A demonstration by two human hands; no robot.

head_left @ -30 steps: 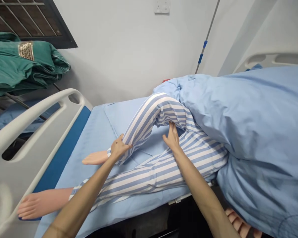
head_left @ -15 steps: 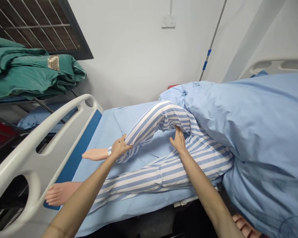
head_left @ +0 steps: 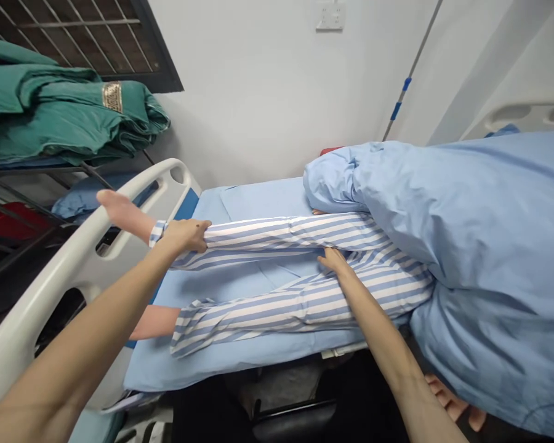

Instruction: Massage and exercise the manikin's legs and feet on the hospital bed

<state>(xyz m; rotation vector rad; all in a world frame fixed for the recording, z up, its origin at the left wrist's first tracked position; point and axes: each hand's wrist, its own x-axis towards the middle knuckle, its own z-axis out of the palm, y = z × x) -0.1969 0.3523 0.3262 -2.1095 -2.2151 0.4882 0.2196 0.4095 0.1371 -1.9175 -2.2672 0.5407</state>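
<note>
Okay so, I'd call it about midway with the far leg (head_left: 277, 232), the one running straight across from 9 o'clock to 3 in striped pyjamas (head_left: 249, 231), bare foot (head_left: 124, 212) out at 9. Its knee looks straight, and the lower half seems to be up off the bed (head_left: 244, 282), going by the shadow underneath. My left hand (head_left: 187, 235), at 9 o'clock, is wrapped round it just above the cuff (head_left: 158, 231). My right hand (head_left: 336, 261), near 4 o'clock, is tucked under it around the knee, thumb out to the side; the fingers go out of sight, so can't tell if they're curled or flat

Straightening looks done to me, but the leg isn't resting down, so that bit seems left. Near leg (head_left: 268, 317) lies flat at 6 o'clock with neither hand on it, no clue whether that one counts as done. Blanket (head_left: 447, 209) spreads from the hips at 3, white bed end (head_left: 74, 253) at 8
</note>
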